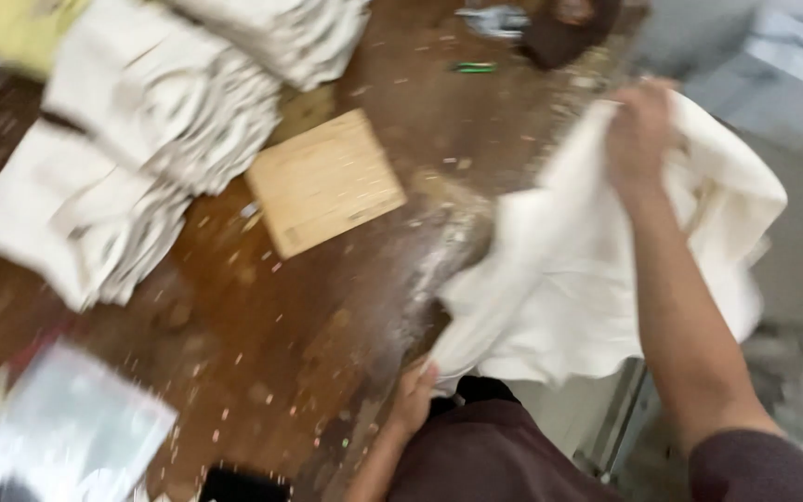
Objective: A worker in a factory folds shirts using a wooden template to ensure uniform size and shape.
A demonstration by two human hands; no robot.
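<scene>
A large white cloth hangs spread between my two hands at the right edge of a dark brown wooden table. My right hand is raised and grips the cloth's upper edge. My left hand is low, near my body, pinching the cloth's bottom corner. The picture is blurred by motion.
Stacks of folded white cloths fill the table's left and far side. A small wooden board lies in the middle. A clear plastic bag sits at the near left, a green pen-like thing at the far edge. Crumbs dot the tabletop.
</scene>
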